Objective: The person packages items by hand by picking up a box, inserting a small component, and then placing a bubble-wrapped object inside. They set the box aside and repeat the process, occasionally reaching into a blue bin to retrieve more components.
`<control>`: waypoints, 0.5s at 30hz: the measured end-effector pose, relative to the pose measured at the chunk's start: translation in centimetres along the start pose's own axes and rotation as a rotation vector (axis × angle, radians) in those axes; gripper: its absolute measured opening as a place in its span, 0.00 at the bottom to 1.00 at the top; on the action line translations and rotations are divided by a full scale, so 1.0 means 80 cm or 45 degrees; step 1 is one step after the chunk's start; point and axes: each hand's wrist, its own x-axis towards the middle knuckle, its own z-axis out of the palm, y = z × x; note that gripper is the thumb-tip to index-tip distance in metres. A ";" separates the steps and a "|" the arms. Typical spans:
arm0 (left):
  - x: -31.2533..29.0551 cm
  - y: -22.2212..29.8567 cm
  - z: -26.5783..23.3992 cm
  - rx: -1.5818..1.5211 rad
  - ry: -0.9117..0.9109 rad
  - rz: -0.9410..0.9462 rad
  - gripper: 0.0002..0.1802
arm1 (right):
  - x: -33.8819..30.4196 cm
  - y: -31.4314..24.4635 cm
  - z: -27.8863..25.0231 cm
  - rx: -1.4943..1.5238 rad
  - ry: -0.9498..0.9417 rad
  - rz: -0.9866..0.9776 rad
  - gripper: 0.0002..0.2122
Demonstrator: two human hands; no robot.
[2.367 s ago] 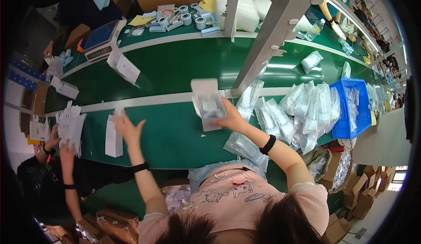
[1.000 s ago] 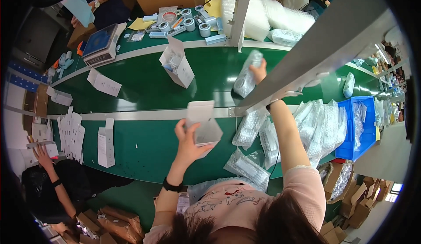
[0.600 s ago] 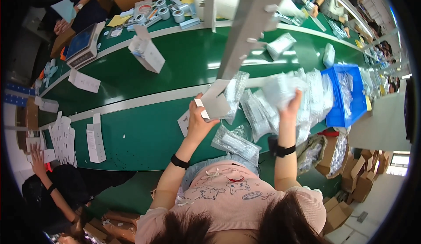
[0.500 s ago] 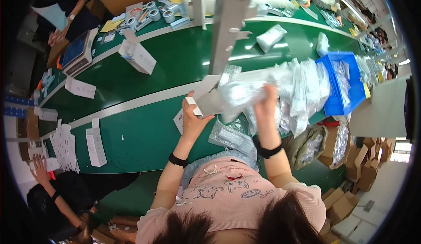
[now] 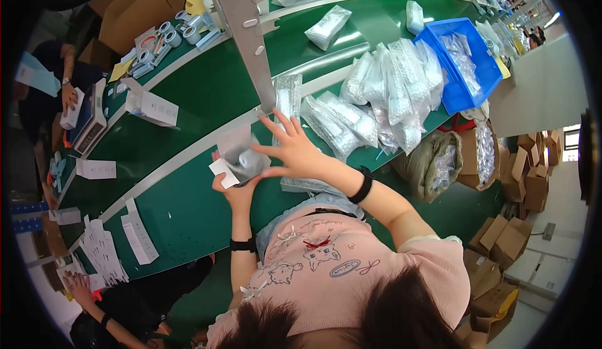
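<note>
Over the green table, the left hand grips a white box, wrapped item already inside, flaps unclosed, the right hand spread wide.

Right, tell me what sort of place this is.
Probably a packing workshop: a long green bench, a heap of bubble-wrapped packets beside a blue bin, and an open white box in the person's left hand all suggest it.
</note>
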 end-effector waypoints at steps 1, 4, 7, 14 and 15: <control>0.002 -0.001 -0.009 0.039 -0.031 0.007 0.48 | -0.016 0.009 -0.007 0.171 0.015 0.015 0.20; -0.010 0.005 -0.048 0.157 -0.049 0.005 0.49 | -0.091 0.054 -0.034 0.409 0.288 0.403 0.13; -0.018 -0.006 -0.059 -0.076 0.119 -0.240 0.49 | -0.198 0.131 -0.062 -0.395 0.472 0.853 0.11; -0.017 -0.010 -0.066 -0.018 0.077 -0.248 0.52 | -0.245 0.182 -0.078 -1.089 0.167 0.854 0.12; -0.017 -0.010 -0.068 -0.002 0.060 -0.248 0.52 | -0.253 0.193 -0.076 -1.106 0.141 0.841 0.12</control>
